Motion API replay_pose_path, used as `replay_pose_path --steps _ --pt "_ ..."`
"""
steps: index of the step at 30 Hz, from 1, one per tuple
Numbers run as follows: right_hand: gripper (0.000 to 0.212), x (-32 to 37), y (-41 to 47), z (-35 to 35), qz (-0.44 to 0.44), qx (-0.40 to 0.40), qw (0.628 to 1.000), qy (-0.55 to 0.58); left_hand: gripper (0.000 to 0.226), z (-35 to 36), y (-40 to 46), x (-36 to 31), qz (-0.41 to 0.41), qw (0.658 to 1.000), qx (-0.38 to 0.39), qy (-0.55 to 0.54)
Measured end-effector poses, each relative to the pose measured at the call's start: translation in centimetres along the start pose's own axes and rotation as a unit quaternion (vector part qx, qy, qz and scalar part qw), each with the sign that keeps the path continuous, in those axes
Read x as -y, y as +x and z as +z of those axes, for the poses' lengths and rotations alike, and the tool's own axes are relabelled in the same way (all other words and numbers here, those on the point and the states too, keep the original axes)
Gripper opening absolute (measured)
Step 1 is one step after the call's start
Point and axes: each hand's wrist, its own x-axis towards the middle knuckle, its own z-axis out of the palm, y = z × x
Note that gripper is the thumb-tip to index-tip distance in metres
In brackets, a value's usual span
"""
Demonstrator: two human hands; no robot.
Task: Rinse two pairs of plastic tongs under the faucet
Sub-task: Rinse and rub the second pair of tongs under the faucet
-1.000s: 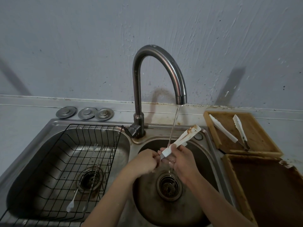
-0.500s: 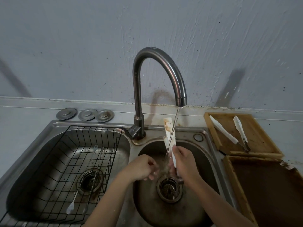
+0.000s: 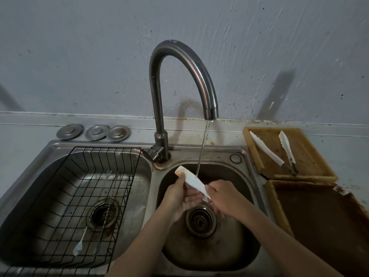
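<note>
A curved steel faucet (image 3: 179,62) runs a thin stream of water into the right sink basin (image 3: 235,254). A pair of white plastic tongs (image 3: 192,181) with an orange-stained tip lies under the stream, tip pointing up-left. My right hand (image 3: 224,197) grips its lower end. My left hand (image 3: 180,196) cups beneath it, with the thumb on the tongs near the tip. A second pair of white tongs (image 3: 276,151) lies spread open on a wooden tray (image 3: 311,156) to the right of the sink.
The left basin holds a black wire rack (image 3: 65,198) with a long spoon (image 3: 79,246) and skewers in it. Three metal drain lids (image 3: 93,132) sit behind it on the counter. A dark wooden tray (image 3: 327,222) lies at the front right. The drain strainer (image 3: 200,220) sits below my hands.
The tongs swung from pointing up-right, through upright, to pointing up-left under the stream. My left hand opened beneath them and its thumb moved up near the tip.
</note>
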Motion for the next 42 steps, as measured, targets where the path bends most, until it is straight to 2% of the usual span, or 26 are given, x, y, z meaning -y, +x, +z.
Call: replay_pose_path --steps 2,5,8,13,15,19,22,25,29,33,35,37,40,42 --pt "0.036 -0.1 0.1 -0.2 -0.004 0.003 1.0 -0.017 0.044 0.0 0.2 -0.2 -0.02 1.0 -0.001 -0.011" --pt "0.038 -0.5 0.1 -0.6 -0.001 0.012 1.0 -0.02 0.035 0.1 0.3 0.2 -0.031 0.998 0.028 0.051" --pt "0.036 -1.1 0.0 -1.0 0.001 0.029 1.0 -0.009 0.034 -0.4 0.6 -0.1 -0.038 0.997 0.046 0.051" --pt "0.038 -1.3 -0.5 -1.7 -0.026 0.024 0.999 -0.008 0.07 -0.9 0.7 -0.9 -0.088 0.994 0.051 -0.028" --pt "0.038 -1.5 -0.7 -2.0 -0.022 0.026 0.999 -0.006 0.064 -0.7 0.6 -0.6 -0.086 0.994 0.066 -0.02" --pt "0.037 -2.3 -0.9 -2.5 -0.018 0.033 0.999 -0.008 0.03 -0.9 0.5 -0.4 -0.079 0.992 0.1 0.021" --pt "0.037 -2.8 -1.2 -2.6 -0.029 0.031 0.999 0.0 0.037 -1.3 0.8 -1.3 -0.051 0.995 0.062 0.051" --pt "0.037 -3.1 -1.5 -2.6 -0.035 0.032 0.999 0.012 0.036 -2.0 1.1 -2.1 -0.004 0.999 0.01 0.032" --pt "0.037 -3.3 -1.6 -2.7 -0.039 0.027 0.999 0.019 0.023 -1.8 0.8 -2.1 0.073 0.994 0.023 0.082" --pt "0.034 -3.0 -1.3 -2.7 -0.051 -0.017 0.998 0.041 0.024 -0.9 0.2 -2.8 0.17 0.98 0.031 0.097" --pt "0.027 -3.1 -1.2 -2.9 -0.067 -0.061 0.996 0.012 0.024 -0.7 0.1 -3.5 0.172 0.981 0.012 0.087" --pt "0.023 -3.2 -1.3 -3.0 -0.082 -0.102 0.989 -0.069 0.017 -0.5 -0.2 -4.3 0.159 0.986 -0.01 0.054" --pt "0.053 -3.6 -1.4 -3.2 -0.098 -0.139 0.969 -0.177 0.01 -0.4 -0.4 -5.2 0.133 0.99 -0.046 0.023" --pt "0.058 -3.9 -1.3 -3.2 -0.114 -0.145 0.96 -0.209 0.016 -0.5 -0.5 -5.3 0.114 0.992 -0.049 0.017"
